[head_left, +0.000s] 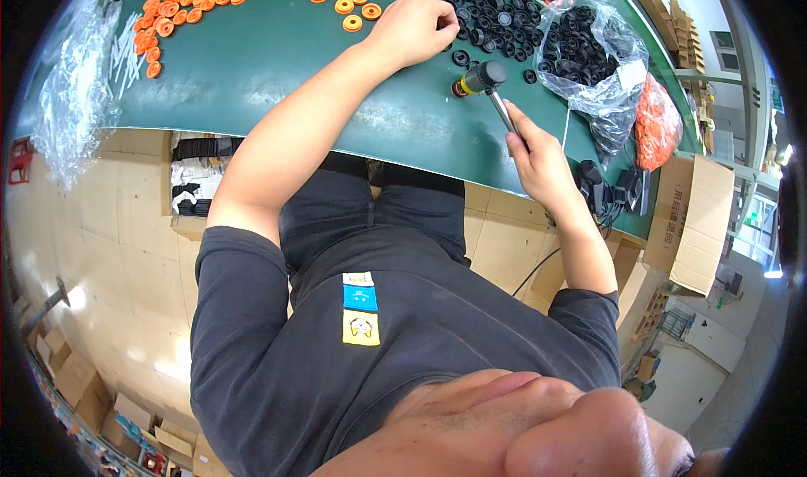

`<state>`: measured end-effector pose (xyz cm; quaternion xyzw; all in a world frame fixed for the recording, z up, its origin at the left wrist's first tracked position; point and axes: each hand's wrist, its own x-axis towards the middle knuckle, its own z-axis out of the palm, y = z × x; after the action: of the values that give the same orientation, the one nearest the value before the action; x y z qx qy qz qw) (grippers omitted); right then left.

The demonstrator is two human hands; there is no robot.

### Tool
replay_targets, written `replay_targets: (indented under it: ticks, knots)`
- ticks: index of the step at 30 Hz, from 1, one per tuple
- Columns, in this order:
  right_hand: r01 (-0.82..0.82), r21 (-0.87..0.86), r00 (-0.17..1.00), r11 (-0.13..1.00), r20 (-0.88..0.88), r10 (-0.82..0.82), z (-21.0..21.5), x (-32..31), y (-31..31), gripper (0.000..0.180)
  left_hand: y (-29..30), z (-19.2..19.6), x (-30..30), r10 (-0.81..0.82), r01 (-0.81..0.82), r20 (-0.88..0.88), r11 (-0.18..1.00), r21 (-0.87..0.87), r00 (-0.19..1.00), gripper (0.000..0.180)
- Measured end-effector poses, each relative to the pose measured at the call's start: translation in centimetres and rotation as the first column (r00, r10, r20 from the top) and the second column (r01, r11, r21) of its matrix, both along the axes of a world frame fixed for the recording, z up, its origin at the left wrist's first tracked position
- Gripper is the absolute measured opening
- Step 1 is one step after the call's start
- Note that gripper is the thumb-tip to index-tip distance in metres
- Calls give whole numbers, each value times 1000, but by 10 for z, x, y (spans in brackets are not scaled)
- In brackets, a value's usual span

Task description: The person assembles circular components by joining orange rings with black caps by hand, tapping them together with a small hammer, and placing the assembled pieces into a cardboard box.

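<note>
My right hand point(538, 153) is wrapped round the grey handle of a mallet point(486, 77) with a dark, barrel-shaped head. The head is just above the green tabletop, with a yellow band and a small orange-and-black round piece at its left end. Whether the mallet touches that piece, I cannot tell. At the near left edge of a spread of black round plastic parts point(496, 21), my left hand point(416, 30) is closed with curled fingers. What it holds, if anything, is hidden. Loose orange flanged rings point(345, 6) lie on the table left of that hand.
A clear plastic bag point(626, 78) of black parts and a bag of orange parts point(658, 124) stand at the right. Black cabled adapters point(601, 187) sit near a cardboard box point(689, 225). White sticks point(128, 57) and crumpled clear plastic point(71, 99) lie at left.
</note>
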<state>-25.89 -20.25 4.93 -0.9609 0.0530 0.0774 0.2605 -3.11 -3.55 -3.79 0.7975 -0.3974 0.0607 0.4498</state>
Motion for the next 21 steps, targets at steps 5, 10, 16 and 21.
replay_targets:
  ticks: [5,10,16,21]
  knots:
    - [2,93,990,996,142,-15,7,-3,7,46,-1,2,1,8,-8,-30,1000,10,1000,17]
    - [-73,41,995,997,72,70,-10,1,5,45,-1,-1,2,16,-16,19,1000,-7,1000,17]
    - [42,125,994,991,99,-54,-5,-10,10,47,-1,4,-1,1,-1,-21,1000,-3,1000,17]
    - [-87,20,988,996,129,84,-17,-13,11,48,0,1,-2,-1,1,10,1000,-12,1000,18]
